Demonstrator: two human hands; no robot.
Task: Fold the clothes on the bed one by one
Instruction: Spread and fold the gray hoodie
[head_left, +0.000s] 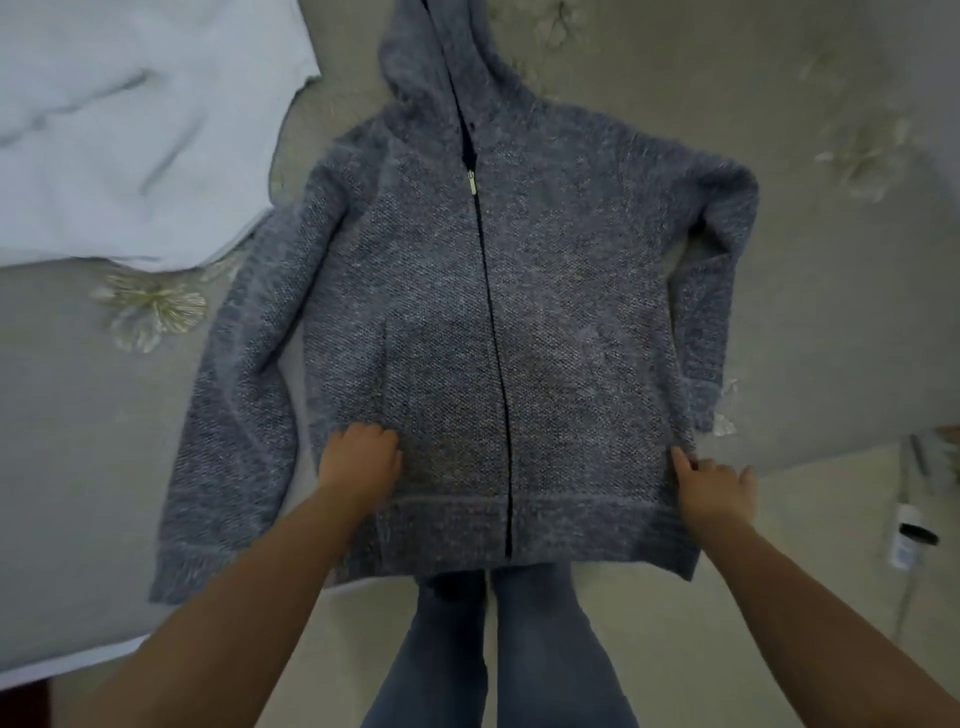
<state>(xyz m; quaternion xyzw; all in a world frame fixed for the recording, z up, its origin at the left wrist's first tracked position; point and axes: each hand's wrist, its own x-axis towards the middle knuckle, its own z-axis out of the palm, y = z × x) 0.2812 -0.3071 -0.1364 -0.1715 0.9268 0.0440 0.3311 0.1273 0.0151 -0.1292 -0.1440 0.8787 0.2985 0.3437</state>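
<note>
Pressing down on the lower front panel, the left hand lay knuckles-up on the blue-grey marled knit zip hoodie, fingers curled into the fabric just left of the dark zipper line; whether it pinched cloth or only pushed on it, I couldn't tell. The right hand sat at the garment's right side edge above the ribbed hem, thumb and forefinger closing on that edge, other fingers loosely bent.

Key relation: the hoodie ran straight away from both hands. Long axis followed the zipper, hem nearest the person and hanging just over the bed edge, hood farthest out. Both hands sat at about the same reach, one each side of the zipper; the right was already on an outer edge, the left was inboard, on the panel.

Beyond the left hand, the left sleeve lay alongside the body, cuff toward the person. Beyond the right, the other sleeve was bent at the shoulder and ran down that side.

My read: a side-to-centre fold comes next, right side the easier start.

Garment lay front-up and zipped on the grey bedspread with pale floral embroidery. A white sheet-like cloth lay far left of the left hand.

Writing: none readable. The silver zipper pull showed no legible mark.
</note>
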